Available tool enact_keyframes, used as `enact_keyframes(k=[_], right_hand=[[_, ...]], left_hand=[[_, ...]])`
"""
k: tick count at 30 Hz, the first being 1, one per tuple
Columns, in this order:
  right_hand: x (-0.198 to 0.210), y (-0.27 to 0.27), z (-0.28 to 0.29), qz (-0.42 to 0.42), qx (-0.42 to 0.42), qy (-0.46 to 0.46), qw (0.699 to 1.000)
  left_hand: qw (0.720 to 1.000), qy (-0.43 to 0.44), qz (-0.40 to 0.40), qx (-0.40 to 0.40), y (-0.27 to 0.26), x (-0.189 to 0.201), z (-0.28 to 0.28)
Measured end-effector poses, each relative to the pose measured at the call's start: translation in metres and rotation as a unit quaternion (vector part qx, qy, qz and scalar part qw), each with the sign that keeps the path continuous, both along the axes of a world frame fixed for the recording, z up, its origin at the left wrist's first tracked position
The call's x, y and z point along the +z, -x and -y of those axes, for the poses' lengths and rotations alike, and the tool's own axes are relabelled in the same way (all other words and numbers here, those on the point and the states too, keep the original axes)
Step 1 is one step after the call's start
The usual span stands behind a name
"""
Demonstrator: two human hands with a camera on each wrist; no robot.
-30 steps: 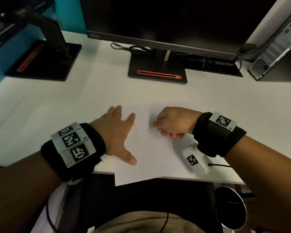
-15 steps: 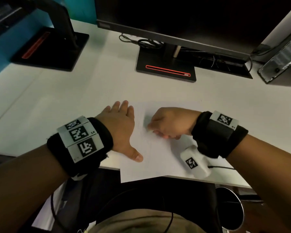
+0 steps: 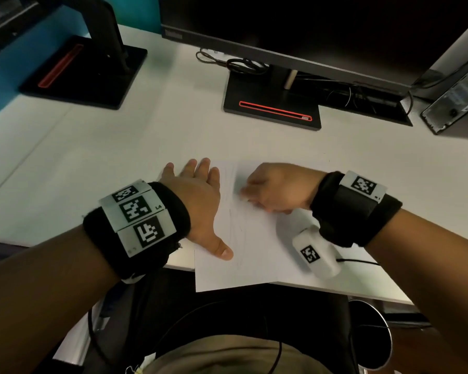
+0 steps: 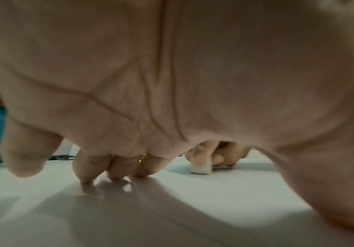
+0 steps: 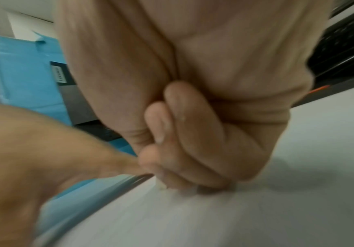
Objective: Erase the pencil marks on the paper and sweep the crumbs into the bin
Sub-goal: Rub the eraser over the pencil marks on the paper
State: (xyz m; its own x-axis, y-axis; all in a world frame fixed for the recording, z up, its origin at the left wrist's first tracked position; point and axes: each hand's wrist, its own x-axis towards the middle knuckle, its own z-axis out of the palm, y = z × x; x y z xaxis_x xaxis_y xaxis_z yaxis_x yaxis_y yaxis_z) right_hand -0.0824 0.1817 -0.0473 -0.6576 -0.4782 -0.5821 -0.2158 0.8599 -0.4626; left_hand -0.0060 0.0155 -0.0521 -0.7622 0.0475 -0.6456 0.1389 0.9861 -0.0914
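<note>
On the white tabletop (image 3: 97,147), in front of the monitor stand (image 3: 272,109), lies a sheet of paper (image 3: 254,255) with its near edge hanging just over the tabletop's front edge. Faint pencil marks (image 3: 237,230) run down the sheet's left part. The left hand (image 3: 197,201) lies flat on the paper's left edge, fingers straight and close together, thumb spread out toward the sheet's near side; it grips nothing and only presses down. In the left wrist view its fingertips (image 4: 112,173) touch the white surface. The right hand (image 3: 278,187) sits on the paper to the right of the left hand, its fingers curled into a tight fist. It pinches a small white eraser (image 4: 201,168), whose lower end touches the sheet; the head view hides the eraser behind the knuckles, and the right wrist view shows only a pale sliver of it under the curled fingers (image 5: 188,133). Below the tabletop's front edge, right of the paper, the round rim of a bin (image 3: 384,330) shows. A second monitor stand (image 3: 87,74) rests far left of the paper.
</note>
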Motion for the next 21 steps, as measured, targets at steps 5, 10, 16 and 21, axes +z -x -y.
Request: enact_keyframes(k=[5, 10, 16, 21], right_hand=[[0.006, 0.011, -0.001, -0.005, -0.026, -0.004, 1.000], [0.000, 0.001, 0.008, 0.013, 0.032, -0.021, 0.999], [0.005, 0.014, 0.008, -0.019, 0.012, -0.032, 0.999], [0.008, 0.023, 0.005, 0.001, -0.011, -0.023, 1.000]], left_hand=[[1.000, 0.002, 0.005, 0.001, 0.000, 0.000, -0.002], [1.000, -0.004, 0.001, 0.002, 0.000, -0.001, 0.000], [1.000, -0.004, 0.003, 0.003, -0.001, 0.001, 0.000], [1.000, -0.008, 0.001, 0.003, -0.001, 0.000, 0.000]])
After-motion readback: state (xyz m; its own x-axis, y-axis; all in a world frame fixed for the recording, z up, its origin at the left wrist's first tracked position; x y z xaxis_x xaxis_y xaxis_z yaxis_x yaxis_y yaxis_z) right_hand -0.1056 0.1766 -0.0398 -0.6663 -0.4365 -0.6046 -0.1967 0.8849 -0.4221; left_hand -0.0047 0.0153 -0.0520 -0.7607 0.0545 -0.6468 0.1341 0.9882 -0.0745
